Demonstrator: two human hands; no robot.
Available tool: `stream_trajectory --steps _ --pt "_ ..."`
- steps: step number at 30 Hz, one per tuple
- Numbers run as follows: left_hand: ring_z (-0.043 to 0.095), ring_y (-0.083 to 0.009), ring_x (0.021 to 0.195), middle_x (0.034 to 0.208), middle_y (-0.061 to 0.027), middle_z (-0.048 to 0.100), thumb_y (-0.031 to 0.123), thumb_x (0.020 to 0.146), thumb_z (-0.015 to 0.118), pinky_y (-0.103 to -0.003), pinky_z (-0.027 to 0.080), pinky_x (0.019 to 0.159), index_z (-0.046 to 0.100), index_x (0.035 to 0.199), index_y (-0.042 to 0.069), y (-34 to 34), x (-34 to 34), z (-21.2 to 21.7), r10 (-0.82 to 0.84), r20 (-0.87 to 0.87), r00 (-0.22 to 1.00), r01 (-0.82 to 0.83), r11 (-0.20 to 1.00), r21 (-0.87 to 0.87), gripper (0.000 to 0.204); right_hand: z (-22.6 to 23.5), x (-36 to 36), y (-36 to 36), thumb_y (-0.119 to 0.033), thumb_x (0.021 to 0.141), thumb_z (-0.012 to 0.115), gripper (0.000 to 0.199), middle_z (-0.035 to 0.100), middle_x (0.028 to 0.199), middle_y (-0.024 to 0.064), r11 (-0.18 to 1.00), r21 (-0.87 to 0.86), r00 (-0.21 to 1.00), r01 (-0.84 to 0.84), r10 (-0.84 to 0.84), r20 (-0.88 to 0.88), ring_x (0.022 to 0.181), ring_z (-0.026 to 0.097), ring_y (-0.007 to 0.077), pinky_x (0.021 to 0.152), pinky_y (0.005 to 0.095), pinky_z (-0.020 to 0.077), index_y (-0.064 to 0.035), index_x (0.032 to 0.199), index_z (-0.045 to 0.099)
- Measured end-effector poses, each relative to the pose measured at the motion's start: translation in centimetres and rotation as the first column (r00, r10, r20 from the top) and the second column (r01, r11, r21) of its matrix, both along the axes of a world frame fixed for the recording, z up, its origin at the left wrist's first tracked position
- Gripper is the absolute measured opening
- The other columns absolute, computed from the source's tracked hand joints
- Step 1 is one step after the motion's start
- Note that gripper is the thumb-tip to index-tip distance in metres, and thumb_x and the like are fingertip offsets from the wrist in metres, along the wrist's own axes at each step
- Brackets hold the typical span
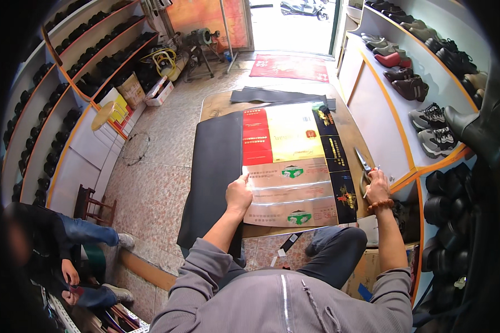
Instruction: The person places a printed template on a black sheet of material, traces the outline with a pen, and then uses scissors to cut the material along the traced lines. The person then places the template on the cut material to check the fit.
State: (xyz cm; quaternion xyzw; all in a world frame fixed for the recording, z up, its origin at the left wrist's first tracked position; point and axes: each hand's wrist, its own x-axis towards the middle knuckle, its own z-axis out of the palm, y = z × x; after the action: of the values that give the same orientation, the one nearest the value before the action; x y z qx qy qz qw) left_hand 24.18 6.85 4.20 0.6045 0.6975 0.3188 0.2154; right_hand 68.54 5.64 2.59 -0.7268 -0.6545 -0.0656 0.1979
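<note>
Both grips unclear, the left hand (239, 195) seemingly steadies printed sheeting (286, 189) beneath it; the right hand (378, 187), well apart, likely needs the scissors (363, 161) alongside.

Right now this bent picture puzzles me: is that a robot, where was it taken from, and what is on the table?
No robot here, just a person's two bare hands. A wide fisheye camera on the person's head looks down, so straight edges bend. On the table lie black sheeting, glossy printed sheeting and scissors. The left hand touches the printed sheeting's left edge. The right hand, near the scissors, seems to hold something thin and white, too small to identify.
</note>
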Motion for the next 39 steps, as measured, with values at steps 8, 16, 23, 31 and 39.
stream_trajectory --steps 8,16,23,31,39 --pt "0.065 -0.0360 0.095 0.101 -0.0204 0.067 0.009 0.081 0.048 -0.043 0.051 0.083 0.065 0.116 0.007 0.2 -0.1 -0.1 -0.003 -0.004 1.000 0.003 1.000 0.011 0.039 2.4 -3.5 -0.3 -0.001 0.070 0.061 0.035 0.055 0.120 0.0189 0.995 0.046 0.995 -0.090 0.092 -0.028 0.116 0.048 0.0364 0.102 0.0442 0.0373 -0.0039 0.104 0.057" --pt "0.065 -0.0364 0.095 0.100 -0.0217 0.067 0.007 0.080 0.047 -0.042 0.050 0.084 0.065 0.116 0.006 0.3 -0.3 -0.7 -0.011 -0.016 1.000 0.012 0.999 0.039 0.040 3.3 -7.7 1.4 -0.009 0.074 0.072 0.041 0.051 0.126 0.0199 0.977 -0.073 0.963 -0.202 0.184 -0.199 0.123 0.045 0.0354 0.105 0.0414 0.0363 -0.0020 0.111 0.056" --pt "0.064 -0.0368 0.096 0.100 -0.0235 0.066 0.007 0.083 0.047 -0.042 0.050 0.084 0.065 0.116 0.004 0.4 -0.4 -0.8 -0.025 0.044 0.999 0.023 0.999 0.036 0.038 1.9 -8.7 1.4 -0.019 0.076 0.074 0.044 0.051 0.127 0.0183 0.976 -0.109 0.966 -0.190 0.166 -0.200 0.122 0.045 0.0352 0.103 0.0421 0.0381 -0.0042 0.114 0.056" --pt "0.066 -0.0385 0.082 0.090 -0.0245 0.066 0.007 0.081 0.047 -0.047 0.053 0.072 0.066 0.115 0.008 -0.1 -0.3 -1.1 -0.030 -0.029 0.999 0.030 1.000 0.008 0.039 1.0 -7.7 2.6 -0.011 0.076 0.069 0.044 0.053 0.127 0.0226 0.939 -0.042 0.906 -0.341 0.317 -0.281 0.121 0.048 0.0375 0.105 0.0436 0.0358 0.0013 0.116 0.056" --pt "0.066 -0.0364 0.090 0.095 -0.0195 0.068 0.011 0.090 0.045 -0.046 0.053 0.079 0.065 0.102 0.004 1.0 0.9 -1.7 0.091 0.002 0.996 -0.091 0.994 -0.065 0.024 -2.4 -2.9 6.7 -0.012 0.087 0.065 0.039 0.055 0.117 0.0127 0.940 -0.162 0.750 -0.301 0.128 -0.649 0.109 0.053 0.0245 0.098 0.0332 0.0390 0.0013 0.120 0.051"
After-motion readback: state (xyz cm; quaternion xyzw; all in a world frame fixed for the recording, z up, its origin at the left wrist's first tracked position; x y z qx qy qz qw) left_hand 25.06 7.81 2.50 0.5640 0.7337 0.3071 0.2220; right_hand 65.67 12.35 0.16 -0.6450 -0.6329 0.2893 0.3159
